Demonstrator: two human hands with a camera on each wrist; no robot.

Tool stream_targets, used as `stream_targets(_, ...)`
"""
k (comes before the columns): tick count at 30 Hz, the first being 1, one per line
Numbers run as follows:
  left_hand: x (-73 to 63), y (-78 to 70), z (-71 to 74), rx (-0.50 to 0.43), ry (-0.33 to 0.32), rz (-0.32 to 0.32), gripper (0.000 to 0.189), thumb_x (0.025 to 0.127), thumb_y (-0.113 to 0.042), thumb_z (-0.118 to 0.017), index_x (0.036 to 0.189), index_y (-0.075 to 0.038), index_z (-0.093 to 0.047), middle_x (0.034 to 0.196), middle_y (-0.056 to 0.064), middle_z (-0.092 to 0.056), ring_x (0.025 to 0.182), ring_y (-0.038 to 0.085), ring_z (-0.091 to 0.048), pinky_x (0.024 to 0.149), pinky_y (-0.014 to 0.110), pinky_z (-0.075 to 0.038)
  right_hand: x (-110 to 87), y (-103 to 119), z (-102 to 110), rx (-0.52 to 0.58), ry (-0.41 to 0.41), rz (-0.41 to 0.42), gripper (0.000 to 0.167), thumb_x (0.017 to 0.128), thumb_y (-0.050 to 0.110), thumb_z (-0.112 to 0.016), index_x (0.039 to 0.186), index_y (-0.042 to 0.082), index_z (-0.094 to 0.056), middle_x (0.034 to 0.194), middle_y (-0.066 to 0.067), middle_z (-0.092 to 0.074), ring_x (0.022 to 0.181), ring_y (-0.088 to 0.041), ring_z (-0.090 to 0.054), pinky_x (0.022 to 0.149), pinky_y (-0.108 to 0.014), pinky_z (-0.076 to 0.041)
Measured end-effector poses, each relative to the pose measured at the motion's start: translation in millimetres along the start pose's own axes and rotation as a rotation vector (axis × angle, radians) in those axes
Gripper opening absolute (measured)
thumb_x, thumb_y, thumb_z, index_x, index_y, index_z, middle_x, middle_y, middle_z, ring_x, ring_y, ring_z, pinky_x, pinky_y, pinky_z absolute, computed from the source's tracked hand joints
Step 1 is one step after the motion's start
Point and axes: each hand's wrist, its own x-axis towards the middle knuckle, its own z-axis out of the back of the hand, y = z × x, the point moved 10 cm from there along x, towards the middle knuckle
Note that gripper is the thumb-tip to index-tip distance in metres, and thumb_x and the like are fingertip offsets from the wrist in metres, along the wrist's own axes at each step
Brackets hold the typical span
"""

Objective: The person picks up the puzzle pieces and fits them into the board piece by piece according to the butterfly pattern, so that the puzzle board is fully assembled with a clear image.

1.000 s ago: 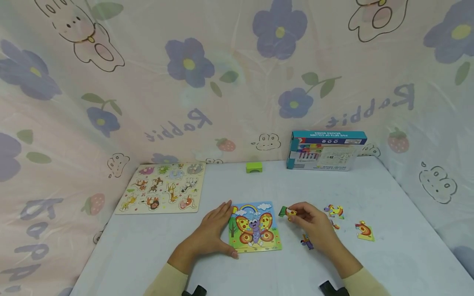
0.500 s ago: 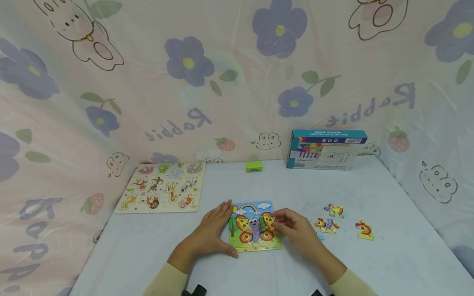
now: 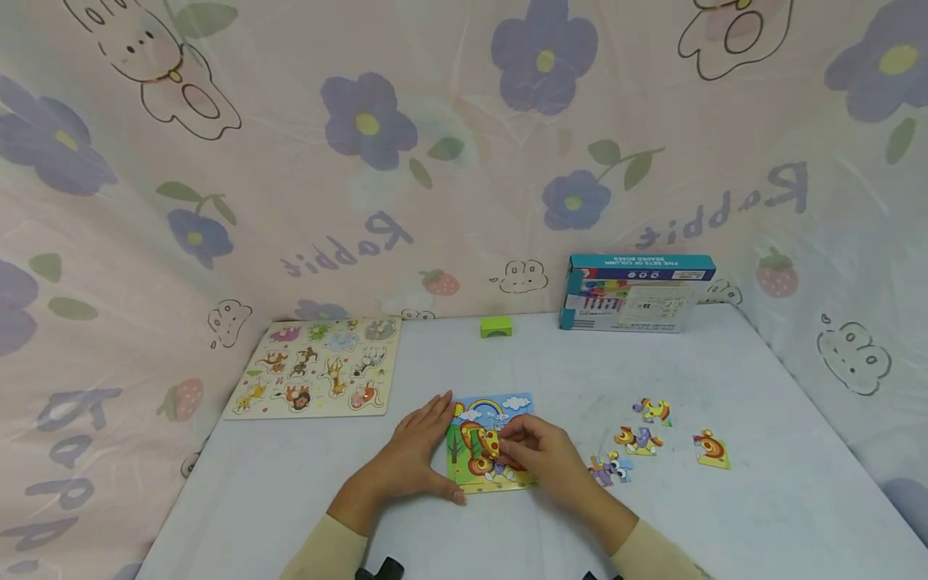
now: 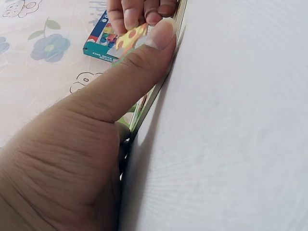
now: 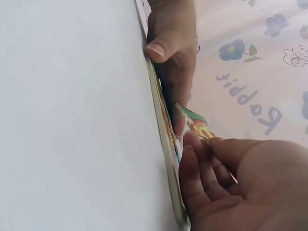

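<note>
A square butterfly puzzle board (image 3: 516, 404) lies on the table in the head view. Along its left side my left hand (image 3: 412, 453) rests with straight fingers, the thumb touching the lower left corner. My right hand (image 3: 549, 461) pinches a puzzle piece (image 3: 489, 442), yellow with red spots and a green part, over the middle of the board. In the right wrist view that piece (image 5: 196, 121) is tilted, held between thumb and fingertips and apart from the board. The right hand covers the board's right part.
Several loose puzzle pieces (image 3: 638, 441) lie right of the board. An animal peg puzzle (image 3: 319, 395) sits at the back left. A green block (image 3: 496, 326) and a blue-topped box (image 3: 638, 294) stand by the patterned curtain.
My right hand has carried the pinched puzzle piece left, from beside the board to above its middle. Loose pieces it covered now show. My left hand has stayed in place.
</note>
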Motion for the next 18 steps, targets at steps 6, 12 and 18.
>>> stream_targets(6,-0.5,1.0,-0.3,-0.001,0.002,0.005,0.149,0.063,-0.081,-0.091,0.173,-0.006,-0.024,0.182,0.002,-0.008,0.166,0.021,-0.001,0.130,0.053,-0.008,8.6,4,-14,-0.074,-0.010,0.019,0.008,0.104,0.004,-0.074,0.111,0.000,-0.074,0.097,-0.007,-0.074,0.088,-0.023,-0.075,0.078,-0.027,-0.063)
stream_targets(12,-0.4,1.2,-0.3,-0.004,0.001,0.007,0.149,0.063,-0.081,-0.091,0.174,-0.007,-0.025,0.182,0.001,-0.008,0.166,0.021,-0.001,0.130,0.053,-0.008,17.1,9,-21,-0.188,-0.033,0.035,0.004,0.103,0.003,-0.074,0.106,0.003,-0.075,0.090,-0.003,-0.073,0.081,-0.019,-0.071,0.070,-0.025,-0.060)
stream_targets(18,-0.1,-0.1,0.8,-0.010,-0.006,-0.003,0.147,0.064,-0.078,-0.092,0.173,-0.004,-0.026,0.182,0.005,-0.010,0.166,0.024,-0.003,0.130,0.056,-0.010,21.3,9,-22,-0.306,-0.041,0.020,0.005,0.101,0.001,-0.074,0.106,0.004,-0.075,0.089,0.002,-0.070,0.079,-0.016,-0.067,0.068,-0.026,-0.057)
